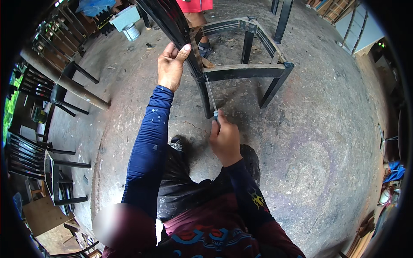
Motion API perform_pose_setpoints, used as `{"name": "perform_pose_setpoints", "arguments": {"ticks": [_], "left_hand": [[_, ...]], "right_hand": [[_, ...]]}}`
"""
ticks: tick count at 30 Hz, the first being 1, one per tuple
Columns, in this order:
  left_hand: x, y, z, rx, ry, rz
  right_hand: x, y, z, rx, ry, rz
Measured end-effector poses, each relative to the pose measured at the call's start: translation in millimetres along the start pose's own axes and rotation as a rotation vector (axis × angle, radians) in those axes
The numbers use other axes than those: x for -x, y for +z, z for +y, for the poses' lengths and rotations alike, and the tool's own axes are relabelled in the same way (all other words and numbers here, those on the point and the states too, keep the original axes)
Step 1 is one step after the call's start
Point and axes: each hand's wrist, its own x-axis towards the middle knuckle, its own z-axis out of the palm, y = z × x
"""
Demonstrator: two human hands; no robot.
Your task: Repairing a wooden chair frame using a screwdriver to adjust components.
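A dark wooden chair (243, 74) stands before me, its seat frame bare so that the floor shows through. My left hand (171, 66) is closed around the chair's back post, thumb on the near side. Below it, my right hand (225, 139) grips the handle of a screwdriver (211, 94). The long metal shaft points up and away from me, and its tip meets the chair near the joint of the front seat rail and the post. Whether a screw sits at the tip is too small to tell.
Another person's leg (196, 19) in red shorts is just behind the chair. More dark chairs (64, 172) lie along the left side, near a slanting pole (64, 79). A metal can (131, 32) stands at the far left. Blue cloth (395, 171) lies at the right edge.
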Motion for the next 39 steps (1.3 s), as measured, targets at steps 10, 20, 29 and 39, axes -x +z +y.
{"name": "perform_pose_setpoints", "arguments": {"ticks": [10,20,29,39], "left_hand": [[7,8,9,0.119,0.006,-0.030],[3,3,5,0.041,-0.024,-0.014],[3,6,5,0.068,0.035,0.000],[-6,-4,3,0.072,-0.028,-0.072]], "right_hand": [[-7,-22,-11,-1.281,0.899,-0.051],[5,5,-2,0.643,-0.128,-0.207],[-3,12,-14,0.487,-0.084,-0.125],[-4,-21,-13,-1.113,0.833,0.035]]}}
